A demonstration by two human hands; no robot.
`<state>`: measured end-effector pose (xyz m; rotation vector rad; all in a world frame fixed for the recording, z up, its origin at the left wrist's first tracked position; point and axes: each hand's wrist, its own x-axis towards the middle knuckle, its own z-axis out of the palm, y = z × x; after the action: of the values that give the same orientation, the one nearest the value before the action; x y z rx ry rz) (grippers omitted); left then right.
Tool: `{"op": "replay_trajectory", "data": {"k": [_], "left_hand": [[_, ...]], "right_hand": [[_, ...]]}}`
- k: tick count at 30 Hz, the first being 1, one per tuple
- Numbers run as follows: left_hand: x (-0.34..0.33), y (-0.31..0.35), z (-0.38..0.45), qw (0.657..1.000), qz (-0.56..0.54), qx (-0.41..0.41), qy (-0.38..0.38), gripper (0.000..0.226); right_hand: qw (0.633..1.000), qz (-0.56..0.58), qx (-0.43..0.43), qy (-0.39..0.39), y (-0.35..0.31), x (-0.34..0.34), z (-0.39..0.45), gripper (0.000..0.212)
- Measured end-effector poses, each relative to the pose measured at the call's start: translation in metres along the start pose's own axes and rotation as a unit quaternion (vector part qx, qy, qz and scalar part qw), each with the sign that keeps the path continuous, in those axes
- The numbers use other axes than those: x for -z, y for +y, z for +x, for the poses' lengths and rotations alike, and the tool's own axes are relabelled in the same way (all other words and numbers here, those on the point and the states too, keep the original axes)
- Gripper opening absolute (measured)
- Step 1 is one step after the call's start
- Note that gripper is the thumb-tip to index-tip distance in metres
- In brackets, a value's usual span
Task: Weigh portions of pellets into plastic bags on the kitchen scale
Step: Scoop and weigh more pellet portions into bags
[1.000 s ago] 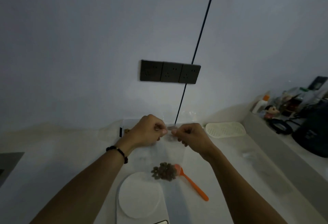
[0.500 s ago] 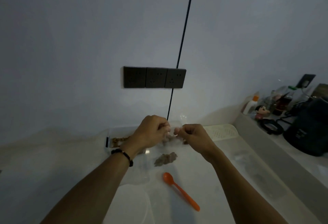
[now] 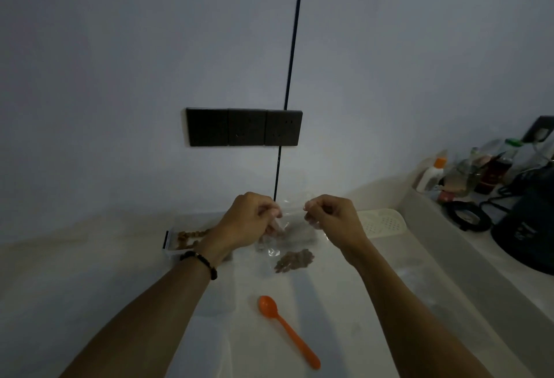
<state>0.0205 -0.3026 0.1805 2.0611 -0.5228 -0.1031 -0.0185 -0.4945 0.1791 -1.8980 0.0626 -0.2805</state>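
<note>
hands (image 3: 295, 219) now farther apart

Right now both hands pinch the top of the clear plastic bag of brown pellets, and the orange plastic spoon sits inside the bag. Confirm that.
Not quite. The left hand and right hand do pinch the clear plastic bag of brown pellets, but the head view shows the orange plastic spoon lying on the counter, outside the bag.

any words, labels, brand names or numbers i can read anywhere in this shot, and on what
None can be read.
Dark appliance at the right: faint pale marks on its front, too blurred to read.
White bottle with orange cap: no legible label.
Other bottles behind it: labels too small and dim.
Black wall sockets: only slot holes, no text.
Clear plastic bag, orange spoon and pellet container: no print visible.
</note>
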Motion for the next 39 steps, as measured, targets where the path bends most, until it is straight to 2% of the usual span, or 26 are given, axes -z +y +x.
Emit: {"op": "replay_trajectory", "data": {"k": [4,7,9,11,14,17,20,23,26,28,32,33,36,39], "left_hand": [[-0.007,-0.006,0.009,0.999,0.033,-0.001,0.021,0.013],[-0.012,-0.006,0.016,0.997,0.070,-0.007,-0.022,0.012],[-0.018,-0.003,0.021,0.997,0.057,-0.005,-0.046,0.011],[-0.024,-0.001,0.027,0.998,0.054,-0.014,-0.023,0.014],[-0.033,-0.007,0.034,0.998,0.058,-0.011,0.037,0.019],[-0.037,-0.022,0.043,0.996,0.014,0.029,0.081,0.021],[-0.041,-0.041,0.055,0.991,0.007,0.070,0.117,0.020],[-0.049,-0.071,0.069,0.979,-0.007,0.124,0.160,0.022],[-0.061,-0.106,0.084,0.964,-0.003,0.180,0.194,0.020],[-0.070,-0.125,0.092,0.960,0.010,0.205,0.191,0.019],[-0.085,-0.142,0.102,0.958,0.060,0.227,0.167,0.018],[-0.088,-0.147,0.103,0.958,0.071,0.230,0.158,0.027],[-0.096,-0.161,0.099,0.966,0.139,0.162,0.145,0.054],[-0.106,-0.176,0.090,0.932,0.346,0.027,0.108,0.052]], "right_hand": [[1.000,0.000,0.009,-0.027,0.009,0.004,0.008,0.013],[0.999,-0.002,0.011,-0.030,0.015,0.007,0.016,0.013],[0.999,-0.003,0.017,-0.048,0.015,0.005,0.019,0.014],[0.998,0.011,0.009,-0.065,0.017,0.005,0.022,0.017],[0.994,0.026,-0.053,-0.094,0.035,0.011,0.025,0.022],[0.984,-0.057,-0.096,-0.136,0.065,0.019,0.030,0.008],[0.969,-0.076,-0.150,-0.181,0.093,0.023,0.037,0.018],[0.966,-0.028,-0.214,-0.145,0.114,0.022,0.055,0.007],[0.971,0.022,-0.233,-0.044,0.128,0.014,0.087,0.024],[0.973,0.003,-0.232,0.003,0.139,0.007,0.111,0.035],[0.969,-0.088,-0.226,0.039,0.164,-0.010,0.143,0.047],[0.968,-0.099,-0.225,0.042,0.171,-0.014,0.148,0.048],[0.970,-0.127,-0.205,0.040,0.185,-0.021,0.157,0.053],[0.971,-0.191,-0.138,0.037,0.192,-0.024,0.148,0.052]]}}
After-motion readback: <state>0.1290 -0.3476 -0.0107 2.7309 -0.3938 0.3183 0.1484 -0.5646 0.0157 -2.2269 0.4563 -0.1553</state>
